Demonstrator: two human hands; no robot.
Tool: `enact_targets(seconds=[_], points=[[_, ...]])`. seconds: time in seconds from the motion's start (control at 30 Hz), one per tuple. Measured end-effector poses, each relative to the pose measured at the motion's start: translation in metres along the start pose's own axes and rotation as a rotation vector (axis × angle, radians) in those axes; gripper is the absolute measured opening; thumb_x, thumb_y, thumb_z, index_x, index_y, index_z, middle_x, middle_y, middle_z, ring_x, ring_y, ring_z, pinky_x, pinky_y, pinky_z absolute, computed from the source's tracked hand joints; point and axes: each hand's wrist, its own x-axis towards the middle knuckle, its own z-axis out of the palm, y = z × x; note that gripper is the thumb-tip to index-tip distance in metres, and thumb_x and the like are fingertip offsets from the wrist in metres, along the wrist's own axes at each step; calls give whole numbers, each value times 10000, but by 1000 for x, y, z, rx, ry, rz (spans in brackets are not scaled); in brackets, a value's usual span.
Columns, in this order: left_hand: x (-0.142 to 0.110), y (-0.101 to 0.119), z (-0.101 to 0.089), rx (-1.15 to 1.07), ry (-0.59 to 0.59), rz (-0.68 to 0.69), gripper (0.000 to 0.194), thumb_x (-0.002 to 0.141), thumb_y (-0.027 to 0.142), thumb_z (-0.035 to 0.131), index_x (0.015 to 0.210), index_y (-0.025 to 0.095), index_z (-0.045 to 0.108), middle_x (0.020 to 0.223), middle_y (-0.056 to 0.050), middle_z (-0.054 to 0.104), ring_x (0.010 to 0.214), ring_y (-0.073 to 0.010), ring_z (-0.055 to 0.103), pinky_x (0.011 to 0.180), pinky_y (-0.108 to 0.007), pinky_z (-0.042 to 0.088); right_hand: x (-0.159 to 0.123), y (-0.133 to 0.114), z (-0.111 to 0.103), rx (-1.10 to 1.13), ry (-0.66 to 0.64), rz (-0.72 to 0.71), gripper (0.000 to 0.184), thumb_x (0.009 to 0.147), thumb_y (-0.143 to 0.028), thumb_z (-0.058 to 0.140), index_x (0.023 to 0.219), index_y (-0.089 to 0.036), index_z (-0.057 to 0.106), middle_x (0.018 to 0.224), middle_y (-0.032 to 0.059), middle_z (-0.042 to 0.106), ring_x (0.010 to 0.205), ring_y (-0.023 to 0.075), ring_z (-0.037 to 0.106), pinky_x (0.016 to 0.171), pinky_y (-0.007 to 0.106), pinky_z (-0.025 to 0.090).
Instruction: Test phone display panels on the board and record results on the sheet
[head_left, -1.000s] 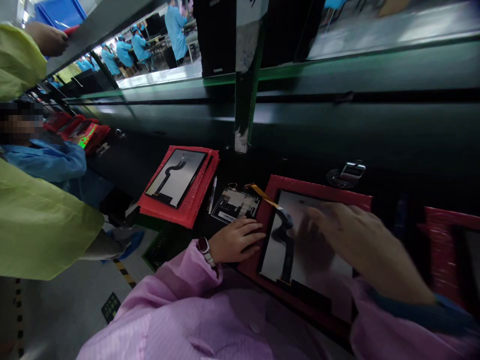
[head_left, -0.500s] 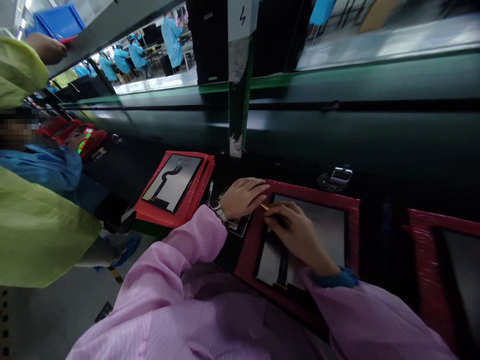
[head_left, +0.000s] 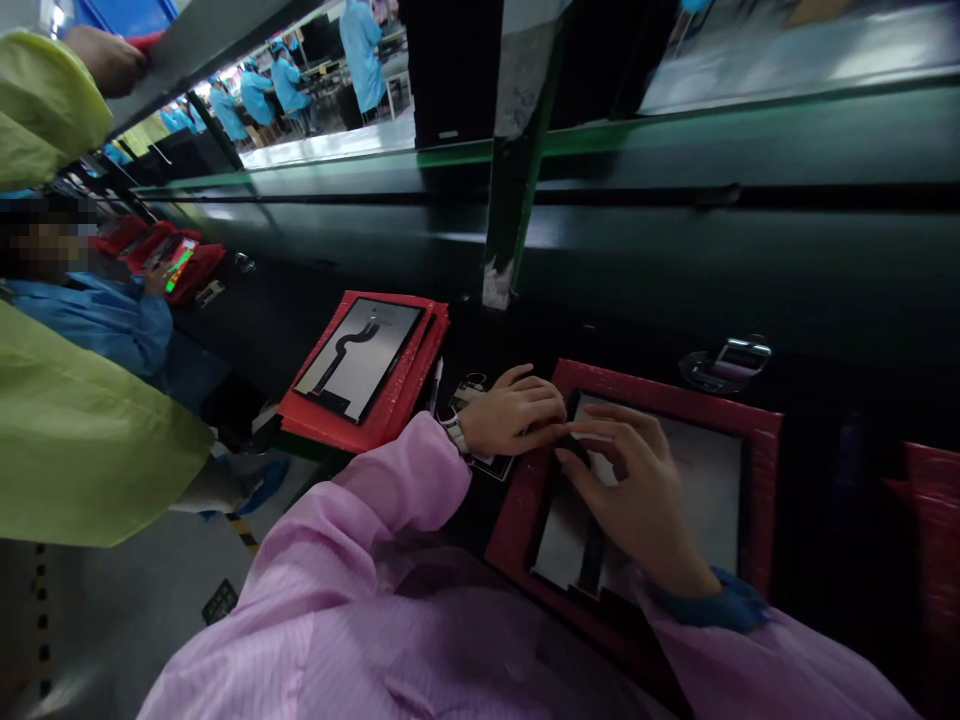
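Observation:
A flat grey panel [head_left: 705,480] with a black flex cable [head_left: 592,560] lies in a red tray [head_left: 757,440] in front of me. My right hand [head_left: 637,490] rests on the panel with its fingers curled, pressing near the cable's upper end. My left hand [head_left: 517,410] lies on the tray's left rim, fingers bent and touching the same spot. Under my left wrist sits a small circuit board [head_left: 472,390]. Pink sleeves cover both my arms.
A stack of red trays [head_left: 405,390] with another panel [head_left: 360,355] on top lies to the left. A metal clamp [head_left: 724,362] sits behind my tray, a green post [head_left: 517,170] stands on the conveyor, and another red tray [head_left: 930,520] is at right. A person in blue [head_left: 97,320] and a yellow-green sleeve [head_left: 75,440] are at left.
My left hand moved from beside the tray up onto its left rim. My right hand came down from a blurred hover and settled on the panel at the cable's top end.

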Motion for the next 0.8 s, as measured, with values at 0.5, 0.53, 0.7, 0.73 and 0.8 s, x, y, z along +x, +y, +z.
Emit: enact_targets(seconds=[0.5, 0.53, 0.7, 0.73, 0.8], points=[[-1, 8, -6, 71, -11, 15, 283, 1058, 307, 418, 1070, 158, 658, 1112, -77, 731, 1186, -194, 598, 1261, -412, 193, 4, 0, -2, 178, -244, 415, 359, 812, -561, 611, 847, -208, 667, 756, 40, 667, 652, 174, 603, 588, 289, 483], [-1, 9, -6, 77, -15, 20, 278, 1056, 298, 420, 1075, 155, 658, 1110, -78, 731, 1185, -195, 601, 1261, -411, 195, 4, 0, -1, 176, -245, 413, 346, 809, -545, 607, 855, -208, 668, 761, 39, 670, 652, 174, 605, 589, 290, 484], [0, 8, -4, 103, -27, 38, 258, 1046, 280, 419, 1027, 180, 656, 1067, -73, 734, 1148, -196, 622, 1251, -410, 222, 6, -1, 4, 107, -205, 361, 282, 811, -486, 585, 804, -212, 653, 693, 20, 642, 594, 157, 570, 576, 289, 448], [-1, 7, -5, 98, -23, 42, 255, 1041, 278, 416, 1022, 183, 653, 1052, -74, 732, 1139, -199, 624, 1248, -416, 225, 7, -3, 4, 102, -191, 355, 293, 814, -498, 584, 793, -213, 646, 681, 19, 635, 585, 157, 562, 569, 289, 438], [-2, 3, -7, 71, 2, 44, 234, 1022, 270, 426, 1022, 185, 644, 1030, -76, 725, 1121, -206, 625, 1243, -442, 230, 9, -6, 4, 106, -173, 350, 332, 821, -539, 581, 775, -214, 629, 671, 22, 628, 580, 160, 553, 560, 289, 426]])
